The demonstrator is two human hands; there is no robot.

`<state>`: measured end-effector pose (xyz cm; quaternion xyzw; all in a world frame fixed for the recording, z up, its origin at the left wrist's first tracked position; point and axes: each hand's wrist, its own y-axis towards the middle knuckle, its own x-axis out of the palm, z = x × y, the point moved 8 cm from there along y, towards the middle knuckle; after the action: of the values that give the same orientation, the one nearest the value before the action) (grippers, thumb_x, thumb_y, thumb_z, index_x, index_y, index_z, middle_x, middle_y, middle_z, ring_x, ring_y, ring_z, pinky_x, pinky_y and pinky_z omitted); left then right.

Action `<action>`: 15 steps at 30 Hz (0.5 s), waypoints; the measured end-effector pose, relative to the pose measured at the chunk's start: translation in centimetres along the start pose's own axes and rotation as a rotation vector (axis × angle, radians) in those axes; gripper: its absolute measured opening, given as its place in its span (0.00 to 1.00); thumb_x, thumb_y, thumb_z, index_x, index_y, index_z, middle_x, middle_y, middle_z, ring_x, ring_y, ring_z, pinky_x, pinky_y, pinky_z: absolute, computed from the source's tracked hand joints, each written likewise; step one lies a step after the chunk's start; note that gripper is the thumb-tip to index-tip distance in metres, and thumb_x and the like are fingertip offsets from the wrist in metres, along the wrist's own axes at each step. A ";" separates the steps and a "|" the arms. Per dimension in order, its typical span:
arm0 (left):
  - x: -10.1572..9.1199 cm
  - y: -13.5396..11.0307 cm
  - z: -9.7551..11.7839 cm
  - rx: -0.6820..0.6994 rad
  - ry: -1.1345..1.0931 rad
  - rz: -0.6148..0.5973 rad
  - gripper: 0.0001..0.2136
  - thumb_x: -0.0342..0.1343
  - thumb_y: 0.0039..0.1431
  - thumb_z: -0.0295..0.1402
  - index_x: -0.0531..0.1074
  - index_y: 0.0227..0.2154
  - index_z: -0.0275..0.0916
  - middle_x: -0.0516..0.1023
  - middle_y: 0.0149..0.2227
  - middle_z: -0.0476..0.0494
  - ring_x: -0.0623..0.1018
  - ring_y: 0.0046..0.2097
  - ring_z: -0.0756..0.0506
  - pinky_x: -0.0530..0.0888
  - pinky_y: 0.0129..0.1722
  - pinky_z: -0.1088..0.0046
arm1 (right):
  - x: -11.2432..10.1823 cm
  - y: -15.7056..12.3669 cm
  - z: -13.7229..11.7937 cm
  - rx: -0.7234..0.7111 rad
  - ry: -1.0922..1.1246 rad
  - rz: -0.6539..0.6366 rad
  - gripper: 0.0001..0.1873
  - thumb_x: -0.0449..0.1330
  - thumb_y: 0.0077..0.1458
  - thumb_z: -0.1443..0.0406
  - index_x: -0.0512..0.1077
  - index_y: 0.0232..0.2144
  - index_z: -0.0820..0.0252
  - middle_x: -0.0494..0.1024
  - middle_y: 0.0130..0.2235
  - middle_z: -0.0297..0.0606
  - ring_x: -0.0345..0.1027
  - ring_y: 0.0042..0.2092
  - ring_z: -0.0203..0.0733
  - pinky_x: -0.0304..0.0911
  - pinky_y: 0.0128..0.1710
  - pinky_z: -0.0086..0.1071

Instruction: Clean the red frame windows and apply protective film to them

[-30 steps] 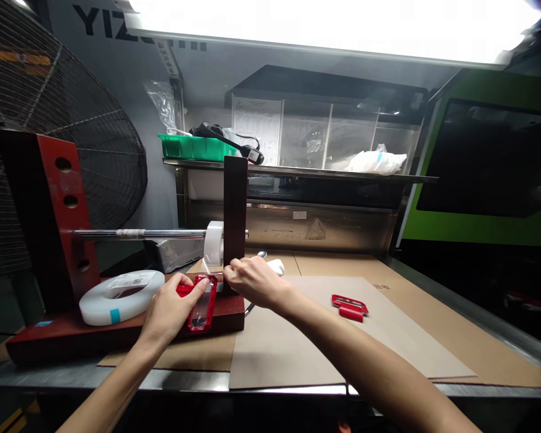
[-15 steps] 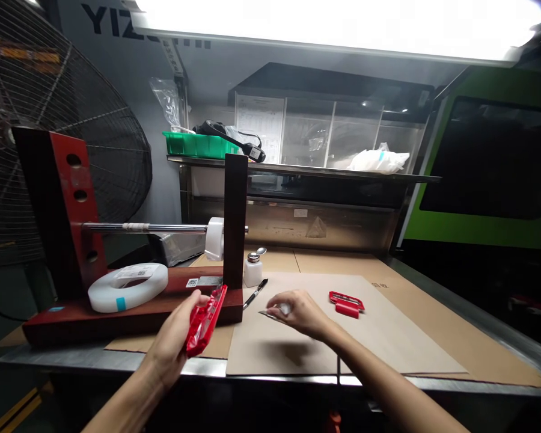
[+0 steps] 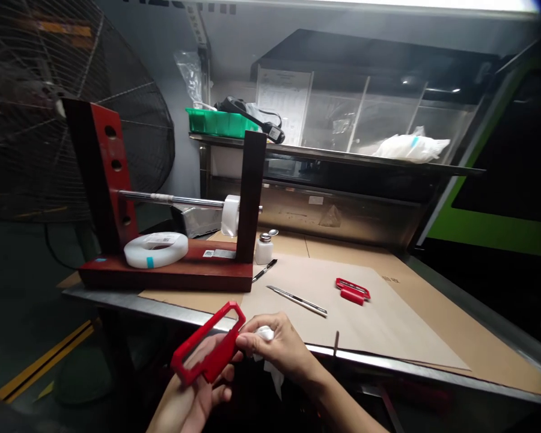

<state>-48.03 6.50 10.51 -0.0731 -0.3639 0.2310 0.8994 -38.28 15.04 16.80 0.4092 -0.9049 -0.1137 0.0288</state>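
My left hand [image 3: 202, 397] supports a red plastic frame [image 3: 220, 355] from below, tilted in front of the table edge. It has a long opening and a solid flap on one side. My right hand [image 3: 284, 349] pinches at the frame's right end, with a crumpled white cloth [image 3: 265, 332] tucked in its fingers and hanging beneath. On the beige sheet lies a slim craft knife [image 3: 297, 300]. A second red plastic frame [image 3: 353, 294] rests farther right on the sheet.
A dark red stand [image 3: 171, 280] with a metal rod carries a tape roll [image 3: 230, 215]; another roll [image 3: 155, 250] lies on its base. Behind the knife are a pen [image 3: 265, 270] and a small white bottle [image 3: 264, 249]. A shelf [image 3: 342, 154] spans the back.
The craft knife has left my right hand and lies on the sheet. Both hands have come together over the table's front edge, and the red frame has turned. The camera view has shifted.
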 end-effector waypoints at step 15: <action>-26.7 -19.0 8.0 0.213 0.524 0.985 0.26 0.66 0.26 0.53 0.74 0.31 0.43 0.82 0.32 0.47 0.79 0.41 0.40 0.75 0.43 0.67 | 11.3 -3.3 4.1 0.020 -0.401 -0.248 0.18 0.56 0.54 0.54 0.76 0.35 0.61 0.74 0.24 0.36 0.63 0.24 0.34 0.59 0.24 0.24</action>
<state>-63.39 -23.08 5.41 -0.1977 -0.0260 0.6328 0.7482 -43.98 5.26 11.60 0.4867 -0.8364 -0.1864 -0.1699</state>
